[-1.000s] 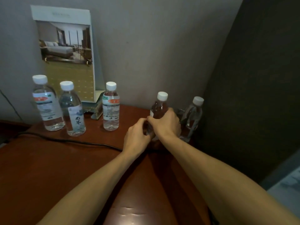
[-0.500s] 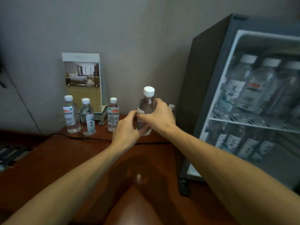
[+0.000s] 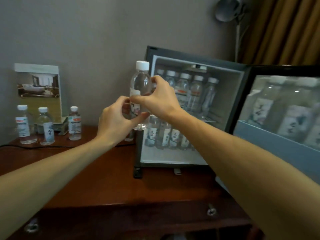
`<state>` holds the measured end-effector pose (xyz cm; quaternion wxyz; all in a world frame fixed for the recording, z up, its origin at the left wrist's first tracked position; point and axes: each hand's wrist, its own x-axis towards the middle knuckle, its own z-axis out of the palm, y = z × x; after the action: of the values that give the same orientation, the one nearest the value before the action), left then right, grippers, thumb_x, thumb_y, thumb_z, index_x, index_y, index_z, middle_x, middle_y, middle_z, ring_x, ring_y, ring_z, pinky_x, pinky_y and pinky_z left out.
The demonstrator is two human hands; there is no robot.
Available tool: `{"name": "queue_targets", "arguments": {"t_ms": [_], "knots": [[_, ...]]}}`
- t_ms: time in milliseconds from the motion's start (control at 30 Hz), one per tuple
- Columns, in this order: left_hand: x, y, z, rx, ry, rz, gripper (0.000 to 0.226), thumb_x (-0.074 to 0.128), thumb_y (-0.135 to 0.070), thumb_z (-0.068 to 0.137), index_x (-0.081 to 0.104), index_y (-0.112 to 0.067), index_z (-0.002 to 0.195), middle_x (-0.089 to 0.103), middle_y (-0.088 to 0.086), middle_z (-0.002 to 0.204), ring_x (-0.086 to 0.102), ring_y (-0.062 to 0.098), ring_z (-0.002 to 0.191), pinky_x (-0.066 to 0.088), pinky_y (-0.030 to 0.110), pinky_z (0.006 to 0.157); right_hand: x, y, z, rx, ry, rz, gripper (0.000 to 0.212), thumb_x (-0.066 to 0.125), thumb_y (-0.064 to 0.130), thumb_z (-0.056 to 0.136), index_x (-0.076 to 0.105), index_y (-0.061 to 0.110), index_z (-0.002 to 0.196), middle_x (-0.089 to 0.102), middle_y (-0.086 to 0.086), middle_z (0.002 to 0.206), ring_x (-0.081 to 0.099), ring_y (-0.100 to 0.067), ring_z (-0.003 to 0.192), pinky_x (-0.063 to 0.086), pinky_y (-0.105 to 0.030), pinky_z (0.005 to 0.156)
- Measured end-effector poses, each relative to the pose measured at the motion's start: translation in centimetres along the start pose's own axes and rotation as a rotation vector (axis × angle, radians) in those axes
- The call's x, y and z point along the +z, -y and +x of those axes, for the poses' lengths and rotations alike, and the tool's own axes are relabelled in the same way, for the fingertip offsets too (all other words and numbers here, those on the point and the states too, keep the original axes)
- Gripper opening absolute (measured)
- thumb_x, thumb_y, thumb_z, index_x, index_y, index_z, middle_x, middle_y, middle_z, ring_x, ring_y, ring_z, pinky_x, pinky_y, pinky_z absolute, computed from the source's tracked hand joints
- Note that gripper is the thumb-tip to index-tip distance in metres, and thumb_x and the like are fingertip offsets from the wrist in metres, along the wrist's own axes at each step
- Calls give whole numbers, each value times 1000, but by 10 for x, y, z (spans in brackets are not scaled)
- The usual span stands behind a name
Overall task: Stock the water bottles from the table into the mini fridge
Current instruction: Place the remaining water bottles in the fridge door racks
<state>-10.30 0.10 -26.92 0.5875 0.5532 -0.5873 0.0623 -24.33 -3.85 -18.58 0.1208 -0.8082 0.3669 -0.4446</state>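
A clear water bottle [image 3: 141, 84] with a white cap is held upright in the air, just left of the open mini fridge [image 3: 195, 66]. My right hand [image 3: 161, 99] grips its body from the right, and my left hand [image 3: 115, 121] holds its lower part from the left. Three more bottles [image 3: 22, 124] [image 3: 46, 126] [image 3: 74, 123] stand on the brown table [image 3: 110, 170] at the back left. Another bottle [image 3: 129, 135] is mostly hidden behind my left hand. Several bottles fill both fridge shelves and the door rack [image 3: 280, 118].
The fridge door [image 3: 277, 141] stands open at the right, reaching toward me. A picture card [image 3: 39, 90] leans on the wall behind the left bottles. A black cable [image 3: 34, 147] runs across the table's back. A lamp and a curtain are at the upper right.
Both hands lifted the bottle off the table and carried it up and right toward the fridge. My view swung right, bringing the whole open fridge and its door into sight.
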Motion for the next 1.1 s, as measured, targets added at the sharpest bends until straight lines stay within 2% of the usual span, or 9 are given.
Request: {"name": "queue_targets", "arguments": {"t_ms": [67, 200, 300, 600, 733, 800, 900, 1000, 1100], "knots": [[13, -30, 1, 37, 12, -45, 60, 74, -75, 73, 63, -28, 107, 68, -14, 86, 67, 4, 80, 61, 44, 75, -33, -1, -9, 10, -48, -37, 64, 86, 53, 67, 55, 25, 115, 71, 7, 99, 70, -12, 91, 59, -42, 84], [41, -80, 6, 133, 58, -145, 59, 75, -73, 75, 63, -26, 108, 68, -13, 90, 67, 6, 83, 60, 44, 78, -93, -8, -30, 18, -152, -60, 80, 86, 56, 64, 47, 23, 126, 69, 5, 110, 70, -15, 99, 59, -45, 89], [68, -116, 4, 164, 95, -218, 52, 76, -66, 78, 63, -24, 105, 68, -9, 89, 67, 10, 82, 60, 42, 79, -136, -17, -44, 45, -205, -113, 81, 85, 57, 65, 44, 22, 126, 68, 4, 108, 69, -15, 97, 60, -44, 87], [137, -212, -24, 208, 168, -438, 52, 78, -66, 75, 62, -19, 88, 62, -4, 73, 58, 14, 66, 54, 40, 66, -231, -39, -95, 118, -425, -403, 76, 79, 60, 69, 46, 22, 126, 67, 7, 97, 69, -15, 86, 61, -45, 79], [159, -246, -35, 257, 209, -502, 43, 82, -59, 78, 57, -24, 85, 54, -14, 66, 53, 0, 59, 42, 16, 57, -267, -41, -118, 139, -476, -514, 73, 81, 57, 72, 47, 22, 126, 67, 7, 97, 68, -14, 85, 61, -44, 79], [168, -262, -41, 285, 225, -529, 44, 81, -61, 78, 59, -26, 92, 58, -17, 69, 57, -4, 62, 44, 12, 59, -284, -43, -128, 158, -494, -574, 74, 80, 60, 72, 47, 23, 126, 67, 7, 96, 68, -14, 84, 61, -43, 79], [186, -282, -51, 325, 241, -575, 53, 80, -64, 78, 60, -24, 107, 62, -16, 75, 62, 2, 66, 57, 29, 66, -306, -49, -145, 184, -518, -682, 77, 79, 67, 71, 47, 21, 124, 67, 5, 97, 67, -14, 83, 60, -42, 77], [201, -296, -65, 353, 241, -600, 62, 79, -65, 77, 56, -25, 118, 63, -17, 75, 64, 2, 66, 59, 30, 67, -322, -56, -161, 213, -517, -752, 79, 78, 71, 71, 47, 20, 122, 64, 6, 96, 65, -12, 79, 60, -36, 72], [211, -306, -75, 373, 233, -600, 60, 77, -68, 78, 55, -29, 118, 65, -15, 76, 65, 3, 67, 61, 35, 67, -334, -58, -172, 259, -532, -824, 74, 77, 73, 72, 47, 21, 117, 61, 9, 88, 61, -7, 72, 53, -27, 62]]}}
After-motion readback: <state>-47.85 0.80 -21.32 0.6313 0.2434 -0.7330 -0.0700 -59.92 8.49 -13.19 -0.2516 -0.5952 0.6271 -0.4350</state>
